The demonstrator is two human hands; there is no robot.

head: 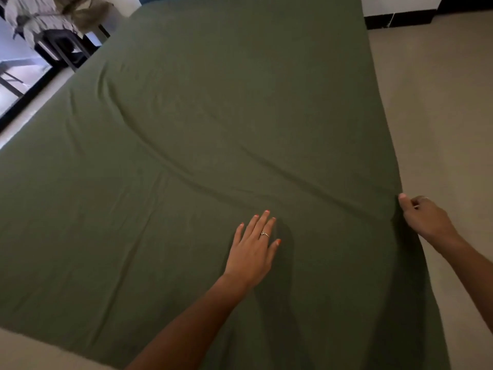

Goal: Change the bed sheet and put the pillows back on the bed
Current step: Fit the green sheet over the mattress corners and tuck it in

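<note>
A dark green bed sheet lies spread over the whole bed, reaching from the near corner up to the far end of the frame. It is not flat: long creases run across it, one curving ridge sweeping from the left middle down toward the right edge.

The left hand lies palm down on the sheet near the bed's near end, fingers straight and slightly fanned, pressing on the cloth. There is a ring on one finger, and the nails are painted orange-red.

Over at the right edge of the bed, the right hand has hold of the sheet's side, thumb on top and fingers curled under, pinching a fold of the fabric where it drops off the mattress. The cloth bunches into a dark pleat just beside that grip. A ring shows on this hand too.

The pale floor runs along the right side of the bed. At the top left stands a dark chair with light-coloured cloth heaped on it, just beside a dark-framed window.

There is no readable writing, label or brand on the sheet or on anything else in view.
</note>
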